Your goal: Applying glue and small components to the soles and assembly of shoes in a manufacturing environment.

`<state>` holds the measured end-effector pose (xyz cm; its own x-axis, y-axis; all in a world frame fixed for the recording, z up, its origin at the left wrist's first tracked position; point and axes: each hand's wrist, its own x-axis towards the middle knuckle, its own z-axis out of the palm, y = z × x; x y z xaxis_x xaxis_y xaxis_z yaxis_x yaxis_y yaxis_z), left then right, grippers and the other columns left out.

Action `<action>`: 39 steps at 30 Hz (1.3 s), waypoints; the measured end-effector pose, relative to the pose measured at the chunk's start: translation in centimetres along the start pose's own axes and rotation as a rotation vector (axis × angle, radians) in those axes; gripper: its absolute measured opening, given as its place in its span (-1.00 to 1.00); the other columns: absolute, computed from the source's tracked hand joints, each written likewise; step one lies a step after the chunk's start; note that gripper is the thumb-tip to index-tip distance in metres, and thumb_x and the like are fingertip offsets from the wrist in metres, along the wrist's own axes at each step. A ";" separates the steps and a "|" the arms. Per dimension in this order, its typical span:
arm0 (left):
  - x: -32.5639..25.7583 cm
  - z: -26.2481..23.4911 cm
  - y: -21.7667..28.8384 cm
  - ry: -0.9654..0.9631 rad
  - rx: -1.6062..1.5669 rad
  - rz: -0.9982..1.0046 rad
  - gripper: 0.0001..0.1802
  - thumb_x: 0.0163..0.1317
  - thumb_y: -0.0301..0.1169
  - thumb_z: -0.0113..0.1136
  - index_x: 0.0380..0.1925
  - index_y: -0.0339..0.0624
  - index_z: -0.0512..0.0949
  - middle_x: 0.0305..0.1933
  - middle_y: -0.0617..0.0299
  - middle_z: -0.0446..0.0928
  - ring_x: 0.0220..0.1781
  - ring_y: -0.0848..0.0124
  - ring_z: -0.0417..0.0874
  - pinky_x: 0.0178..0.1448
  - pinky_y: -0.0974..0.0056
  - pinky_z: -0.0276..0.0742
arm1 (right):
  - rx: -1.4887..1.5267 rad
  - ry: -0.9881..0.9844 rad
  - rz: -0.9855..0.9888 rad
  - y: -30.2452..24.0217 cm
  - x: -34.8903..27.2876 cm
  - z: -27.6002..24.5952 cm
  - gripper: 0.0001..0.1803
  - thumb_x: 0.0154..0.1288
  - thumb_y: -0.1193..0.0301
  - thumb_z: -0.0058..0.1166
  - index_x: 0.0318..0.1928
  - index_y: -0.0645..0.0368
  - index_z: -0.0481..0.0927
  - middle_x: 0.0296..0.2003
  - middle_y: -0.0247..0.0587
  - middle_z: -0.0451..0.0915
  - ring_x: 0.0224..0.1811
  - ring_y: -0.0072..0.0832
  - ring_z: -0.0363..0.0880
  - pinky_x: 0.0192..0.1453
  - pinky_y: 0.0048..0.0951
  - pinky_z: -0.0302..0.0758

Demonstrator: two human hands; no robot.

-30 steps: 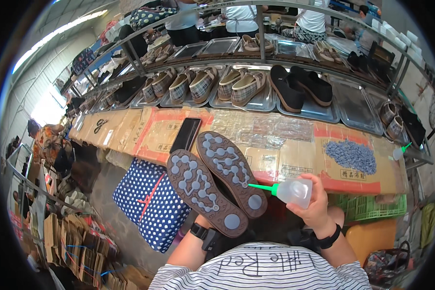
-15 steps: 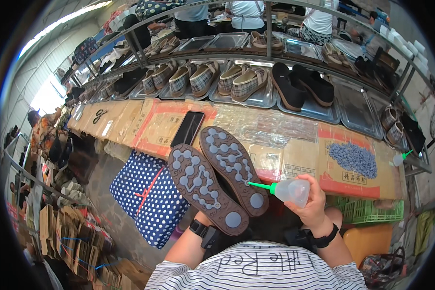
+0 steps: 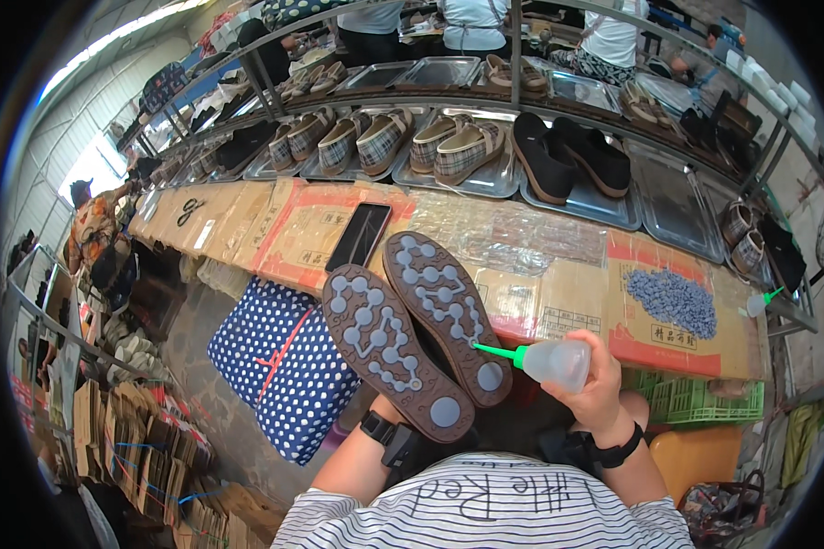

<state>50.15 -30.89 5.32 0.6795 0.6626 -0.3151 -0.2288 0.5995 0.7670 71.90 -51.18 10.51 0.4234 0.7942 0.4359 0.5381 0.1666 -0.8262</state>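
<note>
A pair of shoes is turned soles up in front of me: a left shoe [image 3: 384, 352] and a right shoe [image 3: 449, 306], with brown soles and blue-grey round insets. My left hand [image 3: 387, 410] supports them from beneath; its fingers are hidden behind the soles. In my right hand [image 3: 598, 389] is a translucent squeeze bottle [image 3: 557, 364], fingers wrapped round its base. Its green nozzle [image 3: 499, 351] points left, the tip at a small round spot on the right sole, above the large heel disc. Whether any liquid comes out cannot be seen.
Cardboard covers the bench [image 3: 549, 297], bearing a phone [image 3: 359, 236], a heap of small blue pieces [image 3: 673, 302] and another green-tipped bottle [image 3: 757, 304]. Behind run metal trays [image 3: 677, 210] with plaid shoes [image 3: 467, 151] and black shoes [image 3: 568, 160]. A dotted bundle [image 3: 284, 366] hangs at left.
The shoes have shifted slightly up and right in the picture, and the bottle has moved slightly right with them. Its tip stays at the same spot on the right sole.
</note>
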 end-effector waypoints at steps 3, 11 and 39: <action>-0.2 -0.3 -0.3 0.011 0.009 0.000 -0.57 0.50 -0.32 -0.07 0.31 -0.15 0.30 0.26 0.17 0.43 0.22 0.33 0.50 0.29 0.24 0.47 | 0.379 0.042 0.242 0.3 0.1 0.5 -0.25 0.04 0.42 0.52 0.20 0.22 0.38 -0.11 -0.20 0.64 -0.09 -0.48 0.65 0.03 -0.41 0.59; -0.6 -0.4 -1.1 0.025 0.016 0.002 -0.57 0.49 -0.33 -0.06 0.30 -0.15 0.31 0.25 0.17 0.44 0.21 0.34 0.51 0.28 0.24 0.48 | 0.619 -0.113 0.208 -1.9 0.0 1.9 -0.18 0.01 0.45 0.54 0.25 0.25 0.34 0.00 -0.21 0.58 0.02 -0.51 0.59 0.14 -0.43 0.54; -0.4 0.6 -2.5 0.040 0.043 -0.007 -0.59 0.46 -0.35 -0.01 0.26 -0.16 0.34 0.21 0.19 0.46 0.18 0.36 0.52 0.24 0.26 0.49 | 0.852 -0.158 0.465 -1.4 1.6 1.5 -0.23 0.00 0.41 0.51 0.22 0.22 0.39 -0.02 -0.25 0.61 0.01 -0.52 0.60 0.14 -0.44 0.54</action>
<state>50.83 -32.95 3.83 0.6526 0.6763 -0.3416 -0.1932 0.5845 0.7880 70.76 -49.26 11.80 0.3245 0.9459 0.0011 -0.3889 0.1345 -0.9114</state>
